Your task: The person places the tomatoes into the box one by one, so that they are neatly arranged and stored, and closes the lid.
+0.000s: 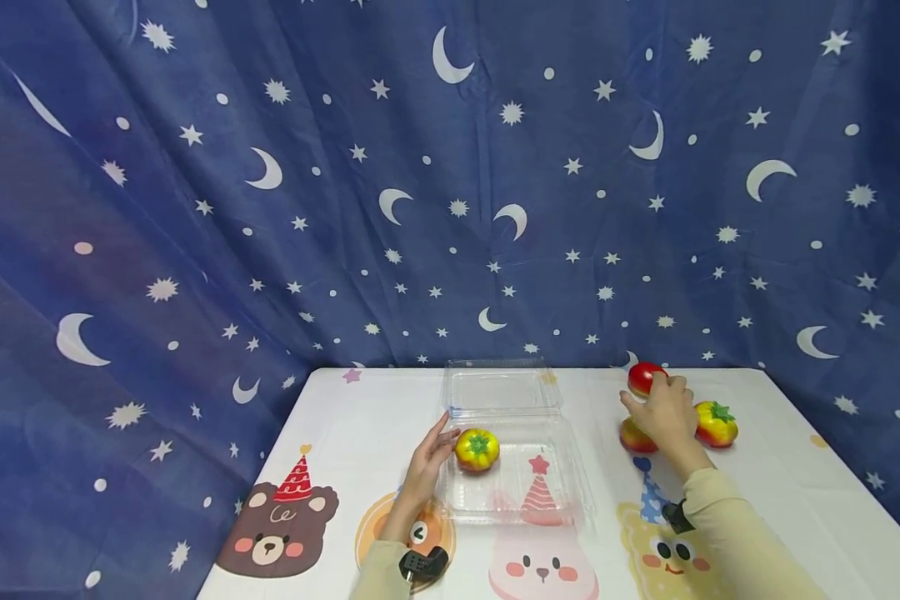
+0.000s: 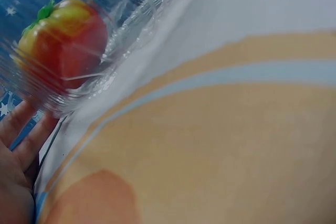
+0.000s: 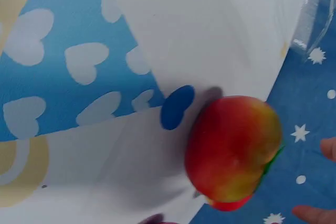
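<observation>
A clear plastic clamshell box [image 1: 513, 500] lies with its lid folded back, and one yellow-red tomato-like fruit [image 1: 477, 450] with green leaves sits in its left part. My left hand [image 1: 423, 467] is at the box's left side, its extended fingers touching the wall in the left wrist view. To the right, my right hand [image 1: 667, 417] hovers with thumb and fingers spread over a group of fruits. Below it is a red-yellow fruit [image 1: 636, 437], partly hidden by the hand. A red fruit [image 1: 645, 377] lies beyond the fingertips, and another yellow-red fruit [image 1: 716, 423] lies right of the hand.
The box's lid [image 1: 502, 387] reaches toward the table's back edge, close to the blue star-and-moon curtain [image 1: 495, 167]. A white cloth [image 1: 330, 433] printed with cartoon animals covers the table. Each wrist carries a small black camera [image 1: 423, 565].
</observation>
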The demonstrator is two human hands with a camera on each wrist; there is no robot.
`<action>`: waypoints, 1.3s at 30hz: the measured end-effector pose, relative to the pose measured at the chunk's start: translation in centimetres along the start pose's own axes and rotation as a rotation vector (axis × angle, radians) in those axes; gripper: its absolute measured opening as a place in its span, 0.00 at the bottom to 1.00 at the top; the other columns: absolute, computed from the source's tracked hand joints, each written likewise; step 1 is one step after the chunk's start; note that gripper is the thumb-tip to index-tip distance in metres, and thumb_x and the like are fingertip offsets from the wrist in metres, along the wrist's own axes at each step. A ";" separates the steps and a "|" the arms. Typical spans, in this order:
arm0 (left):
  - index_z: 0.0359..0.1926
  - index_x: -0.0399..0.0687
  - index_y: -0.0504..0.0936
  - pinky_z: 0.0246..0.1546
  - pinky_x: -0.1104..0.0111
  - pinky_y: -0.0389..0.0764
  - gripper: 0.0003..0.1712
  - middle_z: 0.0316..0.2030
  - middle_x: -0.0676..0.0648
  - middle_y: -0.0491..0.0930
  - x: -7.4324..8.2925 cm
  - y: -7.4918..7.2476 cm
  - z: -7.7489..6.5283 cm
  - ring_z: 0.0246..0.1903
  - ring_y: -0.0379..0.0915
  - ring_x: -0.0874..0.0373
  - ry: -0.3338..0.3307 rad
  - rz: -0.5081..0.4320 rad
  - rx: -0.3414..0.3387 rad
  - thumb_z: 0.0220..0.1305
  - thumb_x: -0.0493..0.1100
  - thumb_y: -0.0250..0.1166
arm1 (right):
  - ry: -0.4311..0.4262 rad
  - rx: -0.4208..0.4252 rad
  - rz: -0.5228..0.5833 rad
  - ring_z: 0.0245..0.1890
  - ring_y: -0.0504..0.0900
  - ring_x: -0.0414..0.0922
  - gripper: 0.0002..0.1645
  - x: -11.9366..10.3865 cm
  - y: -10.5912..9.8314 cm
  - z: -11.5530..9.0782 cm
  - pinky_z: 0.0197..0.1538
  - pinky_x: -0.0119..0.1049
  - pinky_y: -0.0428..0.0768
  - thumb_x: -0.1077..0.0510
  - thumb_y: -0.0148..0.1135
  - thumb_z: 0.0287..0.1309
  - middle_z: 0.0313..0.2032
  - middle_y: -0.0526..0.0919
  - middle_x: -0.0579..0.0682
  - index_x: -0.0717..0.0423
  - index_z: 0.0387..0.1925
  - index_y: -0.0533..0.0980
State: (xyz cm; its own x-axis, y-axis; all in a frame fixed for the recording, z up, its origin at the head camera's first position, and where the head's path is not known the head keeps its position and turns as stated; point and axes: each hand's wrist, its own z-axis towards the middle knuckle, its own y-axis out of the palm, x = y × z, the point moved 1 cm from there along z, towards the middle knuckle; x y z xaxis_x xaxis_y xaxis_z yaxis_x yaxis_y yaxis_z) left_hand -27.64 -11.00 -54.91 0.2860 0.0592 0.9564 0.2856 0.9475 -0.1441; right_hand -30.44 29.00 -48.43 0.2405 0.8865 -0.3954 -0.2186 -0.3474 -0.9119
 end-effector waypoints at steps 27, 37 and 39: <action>0.75 0.32 0.53 0.64 0.54 0.67 0.31 0.62 0.25 0.69 0.0 0.3 -0.2 0.62 0.68 0.34 -0.005 0.021 -0.003 0.74 0.32 0.47 | 0.178 -0.140 0.101 0.51 0.70 0.69 0.55 3.2 3.3 -1.8 0.54 0.66 0.73 0.29 0.51 0.62 0.55 0.66 0.78 0.75 0.66 0.58; 0.74 0.29 0.52 0.65 0.51 0.64 0.30 0.62 0.25 0.69 0.1 0.0 -0.1 0.63 0.66 0.34 0.008 0.030 -0.006 0.75 0.32 0.46 | 0.109 -0.161 0.127 0.46 0.71 0.66 0.58 2.3 3.0 -2.3 0.51 0.65 0.73 0.30 0.62 0.53 0.50 0.67 0.77 0.74 0.65 0.58; 0.74 0.29 0.51 0.66 0.47 0.62 0.30 0.62 0.25 0.69 0.1 0.0 0.0 0.63 0.65 0.33 0.011 0.030 -0.005 0.75 0.32 0.46 | 0.090 -0.164 0.117 0.45 0.71 0.66 0.58 2.3 2.9 -2.3 0.50 0.65 0.73 0.33 0.65 0.51 0.49 0.66 0.76 0.73 0.65 0.58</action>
State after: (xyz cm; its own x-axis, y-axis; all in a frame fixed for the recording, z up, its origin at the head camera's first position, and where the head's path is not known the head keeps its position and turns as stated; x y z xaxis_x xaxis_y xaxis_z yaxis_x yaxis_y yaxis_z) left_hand -27.61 -10.99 -54.85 0.3045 0.0841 0.9488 0.2817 0.9436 -0.1741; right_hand -28.34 29.34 -52.29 0.3072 0.8091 -0.5009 -0.0952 -0.4976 -0.8622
